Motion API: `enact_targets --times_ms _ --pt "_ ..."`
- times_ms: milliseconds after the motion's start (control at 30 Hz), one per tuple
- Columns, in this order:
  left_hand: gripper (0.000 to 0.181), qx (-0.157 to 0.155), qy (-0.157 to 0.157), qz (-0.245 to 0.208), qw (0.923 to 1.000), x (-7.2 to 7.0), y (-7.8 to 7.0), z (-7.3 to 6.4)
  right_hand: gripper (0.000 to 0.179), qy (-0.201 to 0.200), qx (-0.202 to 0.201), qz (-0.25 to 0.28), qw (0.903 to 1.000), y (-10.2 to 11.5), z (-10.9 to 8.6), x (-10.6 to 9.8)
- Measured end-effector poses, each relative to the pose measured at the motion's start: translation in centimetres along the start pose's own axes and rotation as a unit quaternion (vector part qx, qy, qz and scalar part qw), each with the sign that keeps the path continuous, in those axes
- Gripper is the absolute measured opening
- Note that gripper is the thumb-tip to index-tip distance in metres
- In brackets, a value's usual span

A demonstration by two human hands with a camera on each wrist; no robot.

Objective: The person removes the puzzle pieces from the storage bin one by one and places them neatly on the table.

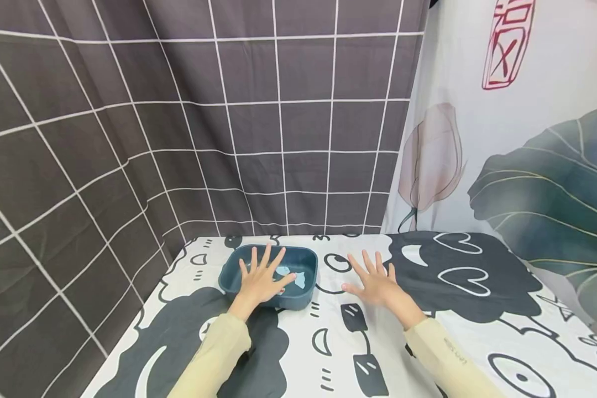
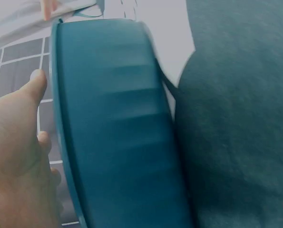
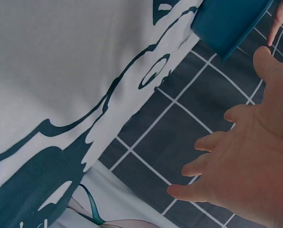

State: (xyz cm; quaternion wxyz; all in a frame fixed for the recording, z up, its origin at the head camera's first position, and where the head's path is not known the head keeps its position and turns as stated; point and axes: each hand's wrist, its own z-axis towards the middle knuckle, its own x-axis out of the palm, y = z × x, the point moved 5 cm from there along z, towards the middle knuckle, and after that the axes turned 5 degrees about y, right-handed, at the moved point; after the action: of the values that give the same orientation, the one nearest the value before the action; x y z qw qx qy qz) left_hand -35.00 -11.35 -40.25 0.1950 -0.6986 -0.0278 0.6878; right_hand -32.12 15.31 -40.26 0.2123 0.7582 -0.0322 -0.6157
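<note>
A dark teal plastic basin [image 1: 309,260] with rounded corners stands at the far left of the table. In it lie light blue pieces [image 1: 300,280], too small to name, and a bit of red, partly covered by my left hand [image 1: 260,282]. That hand is spread, fingers straight, over the basin and holds nothing. In the left wrist view the basin's outer wall [image 2: 112,123] fills the middle, with the hand [image 2: 17,156] beyond its rim. To the right of the basin, my right hand [image 1: 376,283] is spread above the cloth with nothing in it.
A white cloth [image 1: 338,354] with black cartoon prints covers the table. Behind and to the left hangs a dark grey curtain [image 1: 303,127] with white grid lines. A white curtain [image 1: 457,66] with flower and leaf prints hangs at the right.
</note>
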Motion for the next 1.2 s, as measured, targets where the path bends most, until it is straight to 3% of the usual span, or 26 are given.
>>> enact_targets --times_ms 300,1067,1200 --pt "0.080 0.009 0.011 -0.008 0.9999 -0.3 -1.1 -0.1 0.081 -0.009 0.007 0.023 0.9997 0.0 -1.0 -0.6" --pt "0.084 0.021 0.020 0.007 0.9996 -0.4 -1.4 0.1 0.082 -0.065 0.011 0.008 0.9978 -1.2 -1.8 -2.0" --pt "0.084 0.031 -0.002 0.007 0.9995 -1.0 -1.3 0.2 0.079 -0.095 0.000 0.011 0.9954 -1.2 -1.7 -2.2"
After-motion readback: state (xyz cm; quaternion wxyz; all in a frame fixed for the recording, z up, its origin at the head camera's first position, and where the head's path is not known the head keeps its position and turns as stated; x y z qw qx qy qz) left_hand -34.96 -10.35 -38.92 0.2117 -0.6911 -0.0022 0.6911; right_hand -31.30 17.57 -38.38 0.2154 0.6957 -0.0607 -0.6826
